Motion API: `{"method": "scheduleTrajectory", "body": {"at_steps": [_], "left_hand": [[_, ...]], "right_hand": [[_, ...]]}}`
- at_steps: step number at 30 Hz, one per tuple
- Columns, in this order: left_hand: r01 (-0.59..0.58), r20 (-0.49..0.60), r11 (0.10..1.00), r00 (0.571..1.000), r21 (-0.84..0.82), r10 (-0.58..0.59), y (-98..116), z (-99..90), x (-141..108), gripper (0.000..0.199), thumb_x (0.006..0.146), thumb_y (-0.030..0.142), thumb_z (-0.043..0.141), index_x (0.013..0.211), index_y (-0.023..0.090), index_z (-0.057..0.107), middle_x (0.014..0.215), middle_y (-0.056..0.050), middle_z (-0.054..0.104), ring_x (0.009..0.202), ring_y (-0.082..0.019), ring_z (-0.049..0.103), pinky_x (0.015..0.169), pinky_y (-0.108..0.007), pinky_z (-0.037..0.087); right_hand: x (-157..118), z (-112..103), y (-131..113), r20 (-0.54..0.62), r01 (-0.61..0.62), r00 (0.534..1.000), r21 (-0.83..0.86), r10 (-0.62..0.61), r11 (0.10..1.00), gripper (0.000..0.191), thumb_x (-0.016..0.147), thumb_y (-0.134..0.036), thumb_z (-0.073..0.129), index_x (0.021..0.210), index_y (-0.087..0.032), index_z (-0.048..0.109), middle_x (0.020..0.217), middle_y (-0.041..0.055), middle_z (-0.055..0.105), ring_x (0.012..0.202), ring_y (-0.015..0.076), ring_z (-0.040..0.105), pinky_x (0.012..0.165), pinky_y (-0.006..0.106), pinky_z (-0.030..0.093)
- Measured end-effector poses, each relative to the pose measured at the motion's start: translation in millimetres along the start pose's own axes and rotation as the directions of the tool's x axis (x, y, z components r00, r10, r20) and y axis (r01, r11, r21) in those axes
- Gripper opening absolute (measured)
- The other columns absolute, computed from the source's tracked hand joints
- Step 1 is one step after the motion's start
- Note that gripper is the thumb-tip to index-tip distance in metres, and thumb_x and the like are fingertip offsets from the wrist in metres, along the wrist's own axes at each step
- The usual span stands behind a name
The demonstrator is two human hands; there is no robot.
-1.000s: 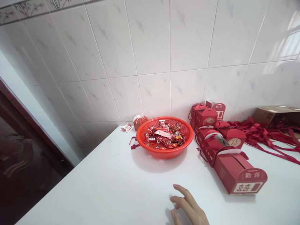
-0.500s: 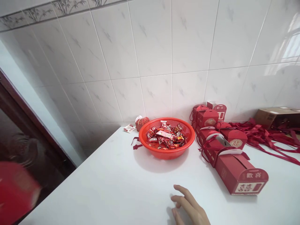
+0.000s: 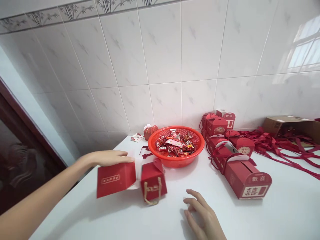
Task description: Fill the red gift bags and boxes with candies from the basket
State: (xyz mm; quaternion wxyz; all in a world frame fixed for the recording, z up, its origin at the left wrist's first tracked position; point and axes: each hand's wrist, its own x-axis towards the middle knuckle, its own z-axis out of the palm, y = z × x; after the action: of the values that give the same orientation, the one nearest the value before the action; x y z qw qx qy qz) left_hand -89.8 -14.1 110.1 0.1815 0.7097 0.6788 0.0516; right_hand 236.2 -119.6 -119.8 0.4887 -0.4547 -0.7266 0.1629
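Now my left arm has come in from the side, and it was not there a moment ago. It brings two small red boxes over the white table (image 3: 120, 213). My left hand (image 3: 110, 157) rests on top of the flat red box (image 3: 115, 179), fingers closed over its top edge, holding it. The little red box with rope handle (image 3: 153, 184) hangs just beside it, tipped a bit, touching the table. My right hand (image 3: 203, 218) lies on the table, fingers spread wide, holding nothing. The little box is to the left of my right fingers, near them. The red basket (image 3: 175, 160) of candy sits behind.
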Motion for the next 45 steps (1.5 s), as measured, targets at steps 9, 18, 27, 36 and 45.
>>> {"method": "scheduleTrajectory", "body": {"at_steps": [9, 18, 27, 36, 45], "left_hand": [[-0.068, 0.156, 0.983, 0.983, -0.171, 0.096, 22, 20.0, 9, 0.052, 0.080, 0.072, 0.048, 0.087, 0.021, 0.060, 0.098, -0.006, 0.072, 0.088, -0.028, 0.068, 0.067, -0.031, 0.049], [-0.255, -0.103, 0.954, 0.965, -0.154, 0.242, 4, 49.2, 19, 0.056, 0.086, 0.059, 0.042, 0.117, 0.018, 0.064, 0.126, -0.010, 0.068, 0.109, -0.030, 0.064, 0.090, -0.034, 0.050], [-0.348, -0.577, 0.936, 0.776, -0.052, 0.256, 10, 58.4, 25, 0.047, 0.086, 0.030, 0.038, 0.123, 0.021, 0.065, 0.135, -0.009, 0.060, 0.128, -0.028, 0.052, 0.112, -0.041, 0.039], [-0.657, -0.058, 0.753, 0.753, -0.019, 0.655, 78, 83.7, -17, 0.040, 0.096, 0.040, 0.049, 0.073, 0.021, 0.074, 0.138, -0.008, 0.057, 0.130, -0.030, 0.050, 0.106, -0.044, 0.044], [-0.642, 0.035, 0.760, 0.766, 0.098, 0.642, 69, 92.3, -21, 0.032, 0.087, 0.021, 0.052, 0.107, 0.024, 0.076, 0.137, -0.010, 0.060, 0.124, -0.031, 0.056, 0.103, -0.044, 0.047]], "right_hand": [[56, -24, -40, -0.028, 0.075, 0.997, 0.077, -0.073, 0.994, 0.026, 0.095, -0.024, 0.053, 0.120, -0.022, 0.062, 0.120, 0.0123, 0.066, 0.078, 0.0154, 0.070, 0.076, 0.028, 0.060], [118, -8, -56, 0.056, -0.031, 0.997, -0.206, 0.044, 0.978, 0.049, 0.085, -0.036, 0.066, 0.130, -0.018, 0.053, 0.121, 0.0150, 0.064, 0.077, 0.0215, 0.068, 0.070, 0.035, 0.056], [109, -1, -37, -0.097, 0.000, 0.995, 0.144, 0.014, 0.990, 0.029, 0.086, -0.015, 0.045, 0.112, -0.018, 0.059, 0.091, 0.0047, 0.065, 0.057, 0.0116, 0.057, 0.055, 0.024, 0.049], [102, -7, -33, -0.133, 0.070, 0.990, 0.161, -0.049, 0.984, 0.021, 0.085, -0.009, 0.043, 0.086, -0.020, 0.061, 0.119, 0.0125, 0.064, 0.106, 0.0219, 0.065, 0.077, 0.030, 0.053], [101, -8, -29, -0.063, 0.032, 0.998, 0.159, -0.022, 0.987, 0.037, 0.080, -0.003, 0.041, 0.087, -0.020, 0.072, 0.120, 0.0107, 0.064, 0.103, 0.0207, 0.067, 0.070, 0.028, 0.054]]}}
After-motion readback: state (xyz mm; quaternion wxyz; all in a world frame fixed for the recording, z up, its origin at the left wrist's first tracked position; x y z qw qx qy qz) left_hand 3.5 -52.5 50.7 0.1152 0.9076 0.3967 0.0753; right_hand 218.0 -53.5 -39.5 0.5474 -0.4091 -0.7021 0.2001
